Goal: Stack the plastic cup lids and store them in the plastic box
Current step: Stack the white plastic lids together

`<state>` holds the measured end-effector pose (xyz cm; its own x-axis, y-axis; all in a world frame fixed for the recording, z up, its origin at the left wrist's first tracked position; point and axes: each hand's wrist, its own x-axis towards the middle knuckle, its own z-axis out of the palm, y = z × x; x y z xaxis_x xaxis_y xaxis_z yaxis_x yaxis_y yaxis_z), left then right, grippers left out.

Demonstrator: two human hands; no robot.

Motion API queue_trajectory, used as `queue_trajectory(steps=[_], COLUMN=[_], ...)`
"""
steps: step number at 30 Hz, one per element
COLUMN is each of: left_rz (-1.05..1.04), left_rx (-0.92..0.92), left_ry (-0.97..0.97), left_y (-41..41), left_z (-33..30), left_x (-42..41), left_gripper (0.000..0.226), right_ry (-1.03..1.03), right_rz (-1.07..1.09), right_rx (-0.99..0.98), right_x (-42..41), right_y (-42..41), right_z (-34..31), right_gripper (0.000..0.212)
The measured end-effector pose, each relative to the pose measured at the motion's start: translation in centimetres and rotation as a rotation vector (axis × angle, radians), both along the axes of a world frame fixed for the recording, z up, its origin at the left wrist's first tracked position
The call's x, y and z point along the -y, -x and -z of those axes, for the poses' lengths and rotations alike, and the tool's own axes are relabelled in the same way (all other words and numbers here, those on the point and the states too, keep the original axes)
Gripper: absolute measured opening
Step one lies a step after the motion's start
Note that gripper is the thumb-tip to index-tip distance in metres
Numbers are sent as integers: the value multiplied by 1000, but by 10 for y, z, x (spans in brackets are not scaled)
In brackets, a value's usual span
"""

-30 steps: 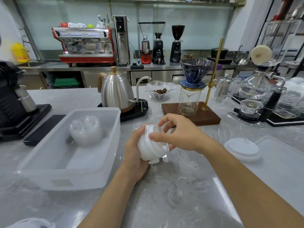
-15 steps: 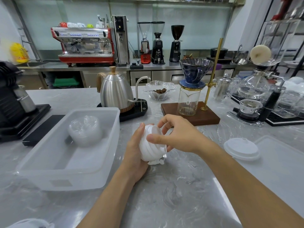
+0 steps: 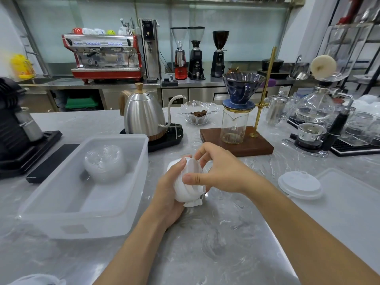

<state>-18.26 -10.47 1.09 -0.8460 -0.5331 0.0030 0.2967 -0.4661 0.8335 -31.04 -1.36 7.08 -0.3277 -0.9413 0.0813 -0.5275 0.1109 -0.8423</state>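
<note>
A stack of white cup lids (image 3: 186,192) stands on edge in the middle of the counter, cupped from the left by my left hand (image 3: 167,190). My right hand (image 3: 221,171) pinches the rightmost lid of that stack between thumb and fingers. The translucent plastic box (image 3: 131,202) sits just left of my hands, and a stack of clear dome lids (image 3: 102,161) lies inside it at the back. More white lids (image 3: 300,185) lie flat on the counter to the right.
A steel kettle (image 3: 144,116) on a black base stands behind the box. A wooden pour-over stand (image 3: 236,138) with a glass carafe is behind my hands. A clear box lid (image 3: 353,198) lies at the right. Black equipment (image 3: 14,128) occupies the far left.
My right hand's fingers have shifted slightly on the stack, and the lids stay held between both hands in the same place.
</note>
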Motion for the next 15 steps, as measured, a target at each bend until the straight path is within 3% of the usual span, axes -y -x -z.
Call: queue_trajectory(steps=[4, 9, 13, 15], left_rz=[16, -18, -10, -5], left_rx=[-9, -25, -4, 3], left_ry=[-8, -30, -8, -7], left_y=[-2, -2, -4, -3], left_z=[1, -2, -3, -3], left_x=[0, -2, -4, -5], left_gripper=[69, 40, 35, 37], right_ry=[-40, -230, -298, -432], right_rz=[2, -27, 269, 390], right_rx=[-139, -308, -429, -460], right_x=[-1, -23, -57, -75], right_y=[2, 37, 91, 115], right_z=[-3, -26, -33, -31], right_gripper=[60, 69, 66, 73])
